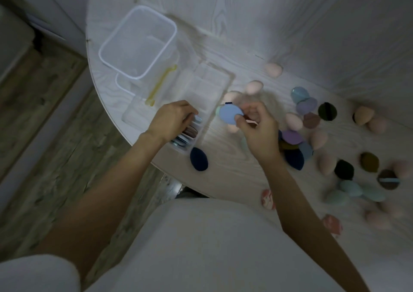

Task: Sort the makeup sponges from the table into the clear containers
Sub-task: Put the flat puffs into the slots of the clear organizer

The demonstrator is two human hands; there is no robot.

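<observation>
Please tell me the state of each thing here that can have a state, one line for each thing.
Left hand: fingers in the narrow organizer, on the stacked puffs.
Right hand: pinching the blue puff.
Blue puff: lifted, held.
Narrow organizer: open, near end filled.
Large clear container: open, empty.
Navy sponge: loose on the table.

Dim, cool light. Rounded pale table (234,175) with wood-grain surface; grey-brown wood-plank floor (44,113) at left; white cabinet (55,8) standing at upper left beside the table's edge.
</observation>
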